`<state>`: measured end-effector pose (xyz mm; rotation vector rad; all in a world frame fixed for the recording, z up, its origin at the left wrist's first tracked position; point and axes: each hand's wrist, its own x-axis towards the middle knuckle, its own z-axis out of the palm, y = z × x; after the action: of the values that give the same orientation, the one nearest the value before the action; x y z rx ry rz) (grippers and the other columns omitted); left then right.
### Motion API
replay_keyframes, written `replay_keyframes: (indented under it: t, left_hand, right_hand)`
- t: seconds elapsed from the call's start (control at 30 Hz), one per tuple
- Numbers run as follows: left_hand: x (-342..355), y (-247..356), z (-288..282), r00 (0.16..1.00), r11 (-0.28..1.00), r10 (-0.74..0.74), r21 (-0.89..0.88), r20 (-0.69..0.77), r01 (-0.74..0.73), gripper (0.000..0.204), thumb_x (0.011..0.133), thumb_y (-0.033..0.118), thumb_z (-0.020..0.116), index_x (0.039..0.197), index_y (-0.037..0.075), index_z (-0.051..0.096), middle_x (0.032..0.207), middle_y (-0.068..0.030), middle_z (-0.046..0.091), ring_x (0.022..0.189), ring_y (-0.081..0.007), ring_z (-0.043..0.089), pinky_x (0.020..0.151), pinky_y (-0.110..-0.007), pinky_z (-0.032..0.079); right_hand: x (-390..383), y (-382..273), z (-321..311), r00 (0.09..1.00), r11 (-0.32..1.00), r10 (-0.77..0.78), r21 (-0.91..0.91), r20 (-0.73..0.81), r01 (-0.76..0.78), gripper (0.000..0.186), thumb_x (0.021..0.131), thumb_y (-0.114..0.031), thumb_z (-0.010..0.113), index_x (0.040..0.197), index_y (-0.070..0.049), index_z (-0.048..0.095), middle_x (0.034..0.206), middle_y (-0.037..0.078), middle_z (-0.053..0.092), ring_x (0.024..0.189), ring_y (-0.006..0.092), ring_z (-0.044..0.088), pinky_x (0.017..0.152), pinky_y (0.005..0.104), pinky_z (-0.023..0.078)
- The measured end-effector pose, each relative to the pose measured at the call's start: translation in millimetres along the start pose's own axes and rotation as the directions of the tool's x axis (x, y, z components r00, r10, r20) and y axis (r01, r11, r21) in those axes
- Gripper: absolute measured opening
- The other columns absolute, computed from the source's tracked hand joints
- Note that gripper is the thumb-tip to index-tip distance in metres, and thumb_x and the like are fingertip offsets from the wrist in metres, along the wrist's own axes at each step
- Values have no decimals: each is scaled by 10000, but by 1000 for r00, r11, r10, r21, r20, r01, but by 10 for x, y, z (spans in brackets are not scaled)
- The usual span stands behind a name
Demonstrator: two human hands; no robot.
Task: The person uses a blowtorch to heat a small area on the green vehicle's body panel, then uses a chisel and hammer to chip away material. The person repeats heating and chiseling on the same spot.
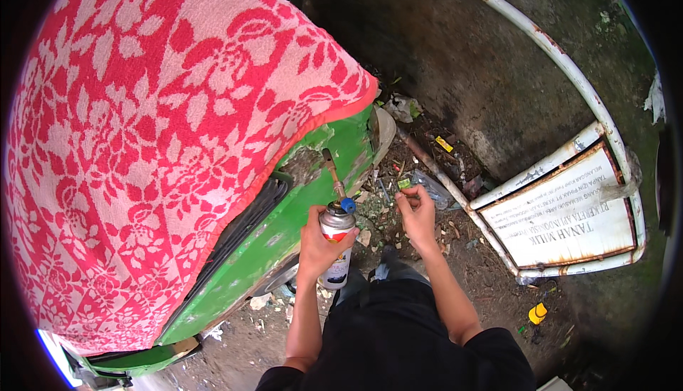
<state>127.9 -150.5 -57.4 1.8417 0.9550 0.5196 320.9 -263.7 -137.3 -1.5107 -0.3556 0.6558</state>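
Note:
My left hand [316, 245] is closed round a silver and white gas canister [334, 270]. A blowtorch head with a blue knob [348, 206] sits on it, its metal nozzle [333, 170] in front of a peeled patch of a green car body [277, 227]. I see no flame. To the right of the canister, my right hand [420, 213] pinches a small green object [404, 184], apparently a lighter, between thumb and fingers. A red and pink floral blanket [156, 128] covers much of the car, down to the edge just left of the torch.
A rusty white metal frame [548, 46] with a sign panel [558, 220] stands on the right against a dark, stained wall [455, 49]. Litter and leaves [420, 145] lie on the dirt ground between car and frame. A yellow plastic object [538, 313] lies at lower right.

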Motion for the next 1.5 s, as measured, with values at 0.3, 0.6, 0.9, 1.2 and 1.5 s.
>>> replay_keyframes:
  t: [0.3,0.6,0.9,1.2,1.5]
  left_hand:
    - [20,49,73,998,998,-63,-31,-24,63,645,737,207,915,1181,-11,501,1018,-194,704,937,-287,725,846,-383,547]
    - [-45,101,171,998,999,-15,34,-53,17,657,725,207,920,1177,-5,494,1009,-199,687,917,-307,710,831,-398,543]
    - [0,70,126,996,996,39,85,-81,-32,673,733,227,916,1195,-16,490,994,-217,695,900,-328,720,809,-405,554]
    - [8,62,139,994,992,76,108,-77,-67,664,738,221,913,1181,-28,487,950,-219,694,862,-316,719,793,-403,556]
    - [-20,-38,244,994,987,86,140,-61,-77,677,737,251,917,1185,-15,485,952,-223,666,869,-373,682,793,-446,531]
  right_hand:
    - [34,-49,-91,998,999,41,0,49,-41,141,989,-106,676,1032,-4,588,761,37,663,684,77,603,612,259,443]
    - [36,-42,-167,995,996,82,23,61,-84,143,986,-99,679,1042,-6,586,770,27,651,672,68,582,598,252,435]
    - [5,-119,-125,990,991,124,43,68,-127,128,989,-92,672,1048,-15,589,758,15,639,665,63,575,589,251,434]
    - [-6,-113,-103,992,993,107,33,67,-110,138,994,-109,675,1053,-13,596,773,22,655,674,69,595,599,246,450]
    - [-14,-100,-130,991,993,115,24,73,-117,150,993,-118,678,1055,-13,591,766,17,650,668,64,589,600,239,448]
